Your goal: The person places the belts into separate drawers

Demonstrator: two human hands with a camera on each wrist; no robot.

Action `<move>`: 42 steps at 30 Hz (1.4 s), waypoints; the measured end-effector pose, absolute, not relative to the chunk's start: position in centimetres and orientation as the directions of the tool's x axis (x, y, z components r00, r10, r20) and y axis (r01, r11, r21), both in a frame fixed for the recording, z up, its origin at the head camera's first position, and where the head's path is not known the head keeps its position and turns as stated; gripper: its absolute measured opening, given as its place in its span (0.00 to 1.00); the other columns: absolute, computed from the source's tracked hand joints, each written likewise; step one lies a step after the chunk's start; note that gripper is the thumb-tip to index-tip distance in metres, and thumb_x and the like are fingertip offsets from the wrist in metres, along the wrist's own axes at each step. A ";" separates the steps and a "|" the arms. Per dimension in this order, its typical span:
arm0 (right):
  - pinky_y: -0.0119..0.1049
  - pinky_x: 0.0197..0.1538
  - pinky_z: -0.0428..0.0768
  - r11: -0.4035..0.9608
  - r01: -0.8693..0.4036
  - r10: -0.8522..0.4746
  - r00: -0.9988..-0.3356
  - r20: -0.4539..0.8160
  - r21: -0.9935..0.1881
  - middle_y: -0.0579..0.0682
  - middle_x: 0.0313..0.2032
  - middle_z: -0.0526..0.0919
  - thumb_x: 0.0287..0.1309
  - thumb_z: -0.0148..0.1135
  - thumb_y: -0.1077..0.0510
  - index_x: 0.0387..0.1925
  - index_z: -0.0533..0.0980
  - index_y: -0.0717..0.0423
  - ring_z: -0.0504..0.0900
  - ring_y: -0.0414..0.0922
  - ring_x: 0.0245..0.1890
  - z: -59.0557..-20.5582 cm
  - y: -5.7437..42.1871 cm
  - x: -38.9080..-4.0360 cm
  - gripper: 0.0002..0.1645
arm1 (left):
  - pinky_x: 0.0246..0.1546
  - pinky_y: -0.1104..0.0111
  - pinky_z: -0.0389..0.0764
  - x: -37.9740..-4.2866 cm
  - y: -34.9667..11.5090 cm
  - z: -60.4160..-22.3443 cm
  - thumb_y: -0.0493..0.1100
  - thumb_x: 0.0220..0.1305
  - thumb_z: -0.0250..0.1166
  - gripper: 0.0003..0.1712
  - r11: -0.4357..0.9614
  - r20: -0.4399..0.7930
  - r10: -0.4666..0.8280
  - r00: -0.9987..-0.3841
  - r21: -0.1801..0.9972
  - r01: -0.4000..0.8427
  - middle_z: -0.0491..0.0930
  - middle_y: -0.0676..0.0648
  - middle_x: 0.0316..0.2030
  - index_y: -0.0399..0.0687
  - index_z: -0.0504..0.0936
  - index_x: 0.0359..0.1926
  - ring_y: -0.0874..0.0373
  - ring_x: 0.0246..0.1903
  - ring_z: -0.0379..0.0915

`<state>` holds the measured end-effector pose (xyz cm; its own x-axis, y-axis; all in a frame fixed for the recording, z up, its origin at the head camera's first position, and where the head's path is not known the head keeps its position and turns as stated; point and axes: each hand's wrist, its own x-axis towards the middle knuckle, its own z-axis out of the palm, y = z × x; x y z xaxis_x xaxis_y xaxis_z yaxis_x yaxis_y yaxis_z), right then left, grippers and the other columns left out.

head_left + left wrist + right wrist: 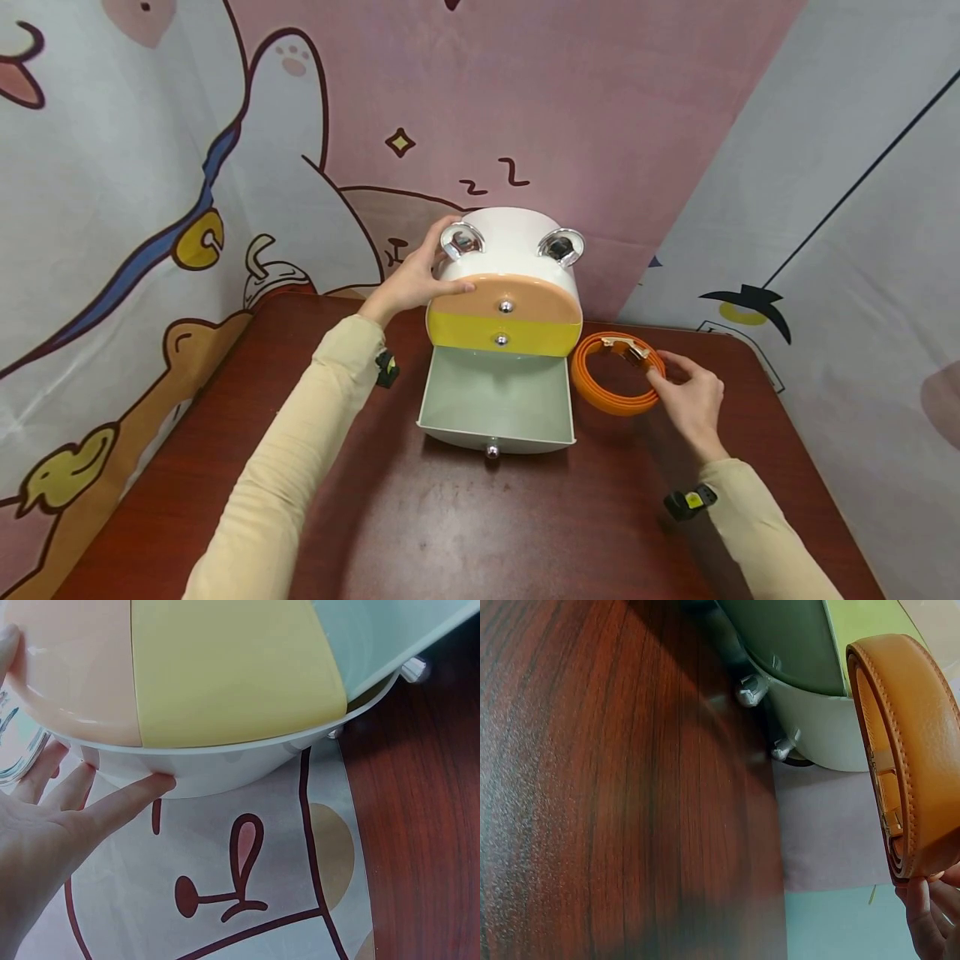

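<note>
A small white drawer box (510, 242) with silver ears stands toward the back of the table. Its orange top drawer (480, 293) and yellow middle drawer (457, 332) are closed, while the pale green bottom drawer (495, 396) is pulled out with nothing inside. My left hand (414, 279) rests on the box's upper left side, thumb on the orange front and fingers spread along the white shell (217, 771). To the right of the box, my right hand (692, 400) pinches a coiled orange belt (615, 404) by its right edge. The belt's metal buckle (889, 799) shows inside the coil.
The dark red wooden table (480, 525) reaches back to a cartoon-printed cloth (570, 108) hanging behind it. Silver feet (751, 690) support the box. A black band with a yellow mark (692, 500) is worn on the right wrist.
</note>
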<state>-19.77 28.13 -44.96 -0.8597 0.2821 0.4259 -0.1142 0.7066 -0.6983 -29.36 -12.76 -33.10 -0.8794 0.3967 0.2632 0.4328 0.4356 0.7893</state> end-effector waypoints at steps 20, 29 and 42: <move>0.19 0.22 0.72 0.673 -0.238 0.199 -0.854 0.481 -0.701 0.57 0.30 0.82 0.46 0.66 0.57 0.41 0.80 0.58 0.79 0.37 0.23 -44.3 26.5 -18.3 0.18 | 0.58 0.61 0.58 -29.3 -12.9 -32.8 0.51 0.41 0.73 0.57 0.416 0.266 0.412 -0.872 0.796 0.440 0.56 0.49 0.61 0.67 0.43 0.66 0.45 0.60 0.53; 0.21 0.21 0.73 0.545 -0.397 0.151 -0.820 0.552 -0.739 0.55 0.28 0.82 0.42 0.68 0.58 0.40 0.81 0.57 0.80 0.39 0.23 -46.0 26.3 -18.7 0.18 | 0.58 0.64 0.58 -29.1 -12.8 -32.7 0.51 0.41 0.73 0.57 0.424 0.247 0.409 -0.879 0.801 0.422 0.55 0.52 0.62 0.72 0.43 0.65 0.47 0.61 0.53; 0.27 0.20 0.75 0.538 -0.362 0.155 -0.846 0.511 -0.762 0.53 0.30 0.82 0.42 0.70 0.56 0.42 0.80 0.52 0.80 0.40 0.25 -49.5 26.5 -20.5 0.20 | 0.58 0.65 0.59 -29.1 -12.9 -32.5 0.50 0.41 0.73 0.57 0.426 0.237 0.411 -0.880 0.803 0.415 0.56 0.52 0.62 0.73 0.43 0.65 0.46 0.60 0.54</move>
